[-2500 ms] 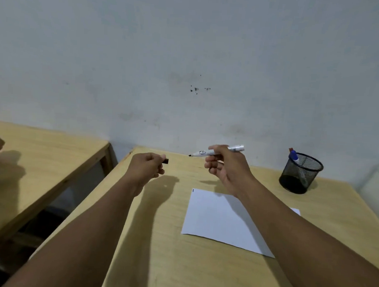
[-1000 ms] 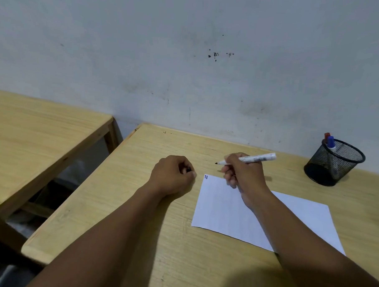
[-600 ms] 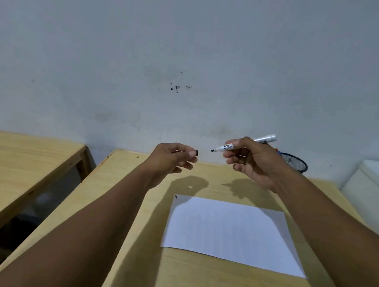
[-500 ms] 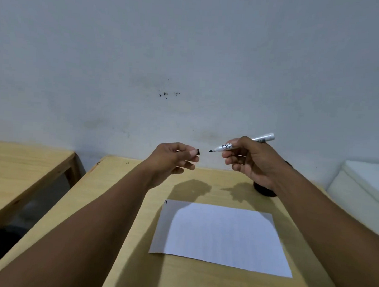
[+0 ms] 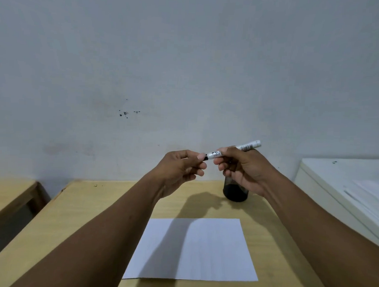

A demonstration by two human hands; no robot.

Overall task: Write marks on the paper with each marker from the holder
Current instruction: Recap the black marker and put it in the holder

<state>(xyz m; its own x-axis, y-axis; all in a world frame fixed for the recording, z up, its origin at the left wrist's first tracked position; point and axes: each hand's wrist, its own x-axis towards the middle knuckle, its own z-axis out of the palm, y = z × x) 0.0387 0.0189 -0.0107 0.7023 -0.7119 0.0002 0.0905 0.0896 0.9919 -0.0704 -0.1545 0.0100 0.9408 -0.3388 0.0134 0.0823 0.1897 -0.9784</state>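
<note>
Marker (image 5: 234, 150) is held up above the tabletop (image 5: 90, 206), gripped round its white barrel by the right hand (image 5: 244, 169), its tip end meeting the left hand (image 5: 181, 168), whose fingertips pinch a small dark cap (image 5: 205, 158) right at the nib. The step in hand looks like recapping. Paper (image 5: 192, 249) lies flat below, between the forearms; no mark shows on its visible part. Holder (image 5: 235, 192), a dark mesh cup, stands beyond the paper, partly hidden by the right hand. Next, the cap wants pressing home squarely, then the marker goes back in the holder and another is drawn.
</note>
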